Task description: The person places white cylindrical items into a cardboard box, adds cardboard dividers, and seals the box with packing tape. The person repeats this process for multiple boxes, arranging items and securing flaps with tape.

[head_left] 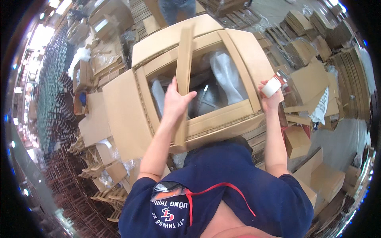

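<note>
A large open cardboard box (127,115) stands in front of me, its flaps folded outward. Inside it lie items wrapped in clear plastic (226,73). A long narrow cardboard strip (183,59) runs across the opening from the far side to the near edge. My left hand (174,101) grips this strip near its middle. My right hand (270,97) is raised over the box's right flap and holds a roll of tape on a dispenser (273,85).
Another person's legs (176,8) stand beyond the box. Flattened cardboard stacks (313,27) and loose boxes (297,141) lie at the right. Cardboard scraps and small boxes (99,59) pile up at the left, with stacked wooden frames (105,194) lower left.
</note>
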`<state>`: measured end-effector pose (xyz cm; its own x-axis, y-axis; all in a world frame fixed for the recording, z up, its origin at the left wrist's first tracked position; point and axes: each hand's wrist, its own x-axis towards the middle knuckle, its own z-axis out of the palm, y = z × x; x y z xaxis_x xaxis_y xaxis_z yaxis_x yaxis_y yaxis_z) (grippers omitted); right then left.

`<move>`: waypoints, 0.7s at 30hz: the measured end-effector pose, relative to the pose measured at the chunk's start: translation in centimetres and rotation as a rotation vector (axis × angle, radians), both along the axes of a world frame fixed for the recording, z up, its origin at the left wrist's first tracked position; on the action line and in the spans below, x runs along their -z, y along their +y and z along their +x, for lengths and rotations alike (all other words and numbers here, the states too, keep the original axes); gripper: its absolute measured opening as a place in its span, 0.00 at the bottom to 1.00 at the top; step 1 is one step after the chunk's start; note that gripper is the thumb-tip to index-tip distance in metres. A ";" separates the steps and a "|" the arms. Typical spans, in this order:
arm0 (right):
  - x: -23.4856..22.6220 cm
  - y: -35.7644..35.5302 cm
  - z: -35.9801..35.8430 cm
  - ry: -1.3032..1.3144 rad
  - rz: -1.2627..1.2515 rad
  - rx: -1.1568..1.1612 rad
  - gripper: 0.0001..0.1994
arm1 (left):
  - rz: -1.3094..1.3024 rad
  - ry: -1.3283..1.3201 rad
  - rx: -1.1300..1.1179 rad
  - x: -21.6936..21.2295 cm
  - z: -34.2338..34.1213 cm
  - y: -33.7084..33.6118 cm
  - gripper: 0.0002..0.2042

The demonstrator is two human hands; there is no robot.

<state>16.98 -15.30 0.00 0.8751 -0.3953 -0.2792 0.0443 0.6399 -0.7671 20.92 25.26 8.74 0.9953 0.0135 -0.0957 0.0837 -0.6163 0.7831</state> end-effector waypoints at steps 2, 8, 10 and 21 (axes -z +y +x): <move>-0.1 -0.7 -0.4 -0.026 -0.053 0.018 0.13 | 0.050 -0.081 0.197 -2.8 3.4 -1.3 0.50; -4.1 4.8 3.0 -0.112 -0.218 -0.020 0.15 | 0.461 -0.360 0.055 -8.0 10.1 -2.0 0.44; -6.7 6.0 5.6 -0.320 -0.073 -0.128 0.15 | 0.374 -0.308 -0.040 -8.2 9.5 -1.6 0.43; -1.8 8.6 10.3 -0.154 -0.975 -0.307 0.15 | 0.282 -0.104 0.014 -7.2 9.0 5.3 0.39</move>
<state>27.29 -6.70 1.84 0.9757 -0.1430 0.1661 0.1255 -0.2568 -0.9583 29.97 30.54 15.91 0.9999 0.0115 0.0126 0.0020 -0.8112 0.5848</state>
